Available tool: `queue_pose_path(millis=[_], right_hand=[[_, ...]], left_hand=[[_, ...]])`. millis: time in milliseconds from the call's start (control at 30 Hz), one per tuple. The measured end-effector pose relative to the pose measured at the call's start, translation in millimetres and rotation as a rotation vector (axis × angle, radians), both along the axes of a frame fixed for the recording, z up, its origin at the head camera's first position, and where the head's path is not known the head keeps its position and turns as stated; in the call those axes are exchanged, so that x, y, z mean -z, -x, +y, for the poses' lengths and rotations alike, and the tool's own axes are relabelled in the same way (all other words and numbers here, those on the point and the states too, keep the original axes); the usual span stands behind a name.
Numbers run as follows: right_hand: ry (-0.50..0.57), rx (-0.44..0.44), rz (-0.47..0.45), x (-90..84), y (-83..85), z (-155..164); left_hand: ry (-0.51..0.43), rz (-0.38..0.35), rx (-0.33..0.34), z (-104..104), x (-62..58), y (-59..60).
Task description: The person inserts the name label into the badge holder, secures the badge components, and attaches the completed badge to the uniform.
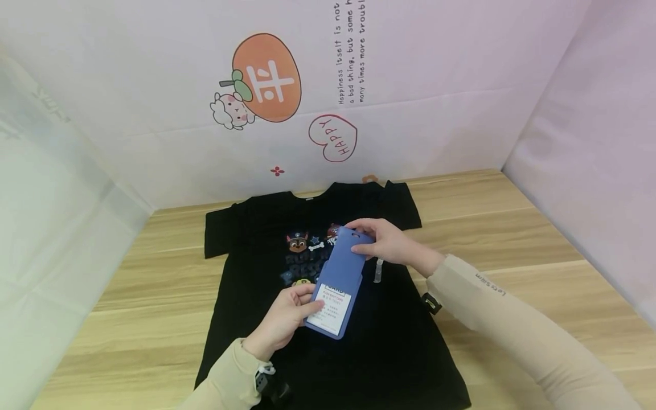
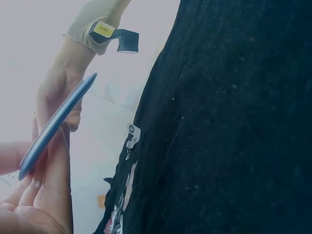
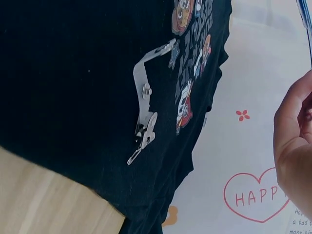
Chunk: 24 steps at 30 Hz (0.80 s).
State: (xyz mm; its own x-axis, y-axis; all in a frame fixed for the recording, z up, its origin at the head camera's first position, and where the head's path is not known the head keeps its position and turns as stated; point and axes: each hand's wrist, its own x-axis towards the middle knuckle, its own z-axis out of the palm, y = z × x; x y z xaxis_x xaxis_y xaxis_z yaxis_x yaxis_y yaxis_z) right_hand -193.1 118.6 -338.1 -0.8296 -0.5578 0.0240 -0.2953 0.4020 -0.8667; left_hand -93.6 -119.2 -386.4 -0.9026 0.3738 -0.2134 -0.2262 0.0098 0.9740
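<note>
A blue badge holder (image 1: pixel 342 265) is held tilted above a black T-shirt (image 1: pixel 389 359), its upper part standing out of the wider lower part. A white printed card (image 1: pixel 330 313) shows in the lower part. My left hand (image 1: pixel 283 318) pinches the lower left edge, thumb over the card. At the slotted top end, my right hand (image 1: pixel 389 242) grips the holder between thumb and fingers. The left wrist view has the holder (image 2: pixel 56 126) edge-on. A clear strap with a metal clip (image 3: pixel 145 92) lies on the shirt, beside the right hand in the head view.
The shirt lies spread on a wood-grain table (image 1: pixel 128 319), its cartoon print (image 1: pixel 298 242) facing up. White cloth walls (image 1: pixel 435 91) with printed drawings and words stand behind and at both sides. Small black devices (image 1: pixel 431 303) are worn on both wrists.
</note>
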Motion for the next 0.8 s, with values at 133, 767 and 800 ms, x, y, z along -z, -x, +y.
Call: queue_pose_path(millis=[133,767,800], right_hand=[[0.0,-0.007,-0.012,0.9,-2.4,-2.3],[0.014,-0.037,-0.03,8.2,-8.9,-9.2],[0.011,-0.038,-0.029,8.7,-9.1,-9.4]], left_hand=[[0.001,0.009,-0.004,0.2,-0.8,0.1],[-0.015,0.015,0.005,-2.0,-1.2,2.0],[-0.017,0.014,0.005,-2.0,-1.3,1.9]])
